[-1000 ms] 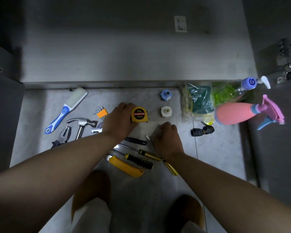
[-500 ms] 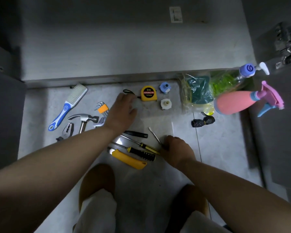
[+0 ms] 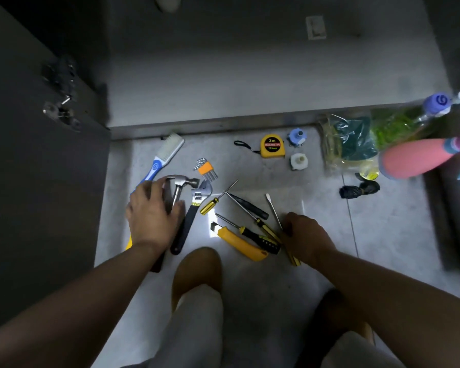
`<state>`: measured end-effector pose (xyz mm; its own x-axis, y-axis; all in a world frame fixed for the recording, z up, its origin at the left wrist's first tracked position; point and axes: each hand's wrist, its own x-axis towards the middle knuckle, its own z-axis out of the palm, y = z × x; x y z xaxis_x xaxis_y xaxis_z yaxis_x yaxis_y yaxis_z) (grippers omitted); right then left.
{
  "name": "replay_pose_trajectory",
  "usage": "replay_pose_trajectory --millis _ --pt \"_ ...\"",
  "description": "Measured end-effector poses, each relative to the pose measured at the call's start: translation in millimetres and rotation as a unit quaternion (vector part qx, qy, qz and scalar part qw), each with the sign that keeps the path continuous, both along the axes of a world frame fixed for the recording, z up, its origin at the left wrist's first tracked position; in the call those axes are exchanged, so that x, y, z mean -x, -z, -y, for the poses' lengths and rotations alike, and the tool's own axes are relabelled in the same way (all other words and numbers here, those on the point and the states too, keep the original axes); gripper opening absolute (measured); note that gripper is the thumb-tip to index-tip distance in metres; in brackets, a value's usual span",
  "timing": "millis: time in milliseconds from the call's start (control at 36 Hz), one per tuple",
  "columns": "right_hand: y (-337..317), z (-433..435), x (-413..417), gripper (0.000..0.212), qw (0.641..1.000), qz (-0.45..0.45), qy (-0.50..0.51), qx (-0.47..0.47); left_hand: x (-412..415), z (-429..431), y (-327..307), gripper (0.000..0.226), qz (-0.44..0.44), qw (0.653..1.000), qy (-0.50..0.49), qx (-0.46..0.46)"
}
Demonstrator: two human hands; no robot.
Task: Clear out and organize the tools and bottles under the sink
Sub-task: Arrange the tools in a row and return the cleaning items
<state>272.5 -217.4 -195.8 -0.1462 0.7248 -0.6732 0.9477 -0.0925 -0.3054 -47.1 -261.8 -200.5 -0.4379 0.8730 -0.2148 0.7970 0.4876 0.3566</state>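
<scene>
Sorting step, by the look of it. The tools are lying spread on the floor in front of the open cabinet, with the spray bottle sitting off to the right.

Left hand is grasping the hammer, fingers curling over the neck just below the head. Right hand is clenching the flat screwdriver near where shaft meets handle, blade pointing away.

How I'd be doing it:
- Lift the hammer straight up. The wrench is lying just beside its head and will skate if dragged.
- Lay the flat screwdriver parallel to the other screwdrivers, handles toward the knees.
- Keep the right wrist clear of the utility knife. Its tip looks exposed, but I can't tell for sure.
</scene>
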Motion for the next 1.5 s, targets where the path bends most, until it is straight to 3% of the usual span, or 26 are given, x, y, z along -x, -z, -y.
replay_pose_trajectory --millis 111,167,361,556,639,833,944,1028,1194,1333,1500 --pt "-4 -4 13 0.020 0.996 0.046 -0.017 -0.077 13 9 4 0.065 0.028 0.999 -0.003 0.023" --pt "-7 -11 29 0.020 0.994 0.003 -0.009 -0.111 14 8 7 0.066 0.033 0.999 0.003 0.026" --pt "-1 -57 119 0.011 0.987 -0.121 -0.059 -0.088 11 1 13 0.063 0.026 0.999 0.006 0.028" --pt "22 -92 191 0.043 0.993 -0.058 -0.003 -0.098 12 -9 20 0.061 0.038 0.999 0.023 0.021" --pt "30 -93 196 0.047 0.993 -0.013 -0.007 -0.117 14 -8 22 0.063 0.045 0.998 0.029 0.015" --pt "23 -95 172 0.026 0.991 -0.057 0.036 -0.115 14 -4 20 0.065 0.058 0.998 0.033 0.003" --pt "10 -87 127 0.015 0.970 -0.147 0.168 -0.098 9 -3 19 0.063 0.072 0.997 0.016 -0.008" --pt "3 -78 85 0.006 0.950 -0.138 0.263 -0.096 3 -5 21 0.062 0.082 0.997 0.001 -0.010" --pt "0 -74 23 0.013 0.898 -0.119 0.420 -0.053 -12 -15 26 0.061 0.091 0.996 0.002 -0.018" --pt "2 -77 12 0.018 0.885 -0.146 0.440 -0.046 -24 -23 25 0.062 0.095 0.996 0.000 -0.004" --pt "-3 -73 20 0.030 0.915 -0.122 0.365 -0.119 -38 -34 23 0.057 0.097 0.995 0.039 0.002"
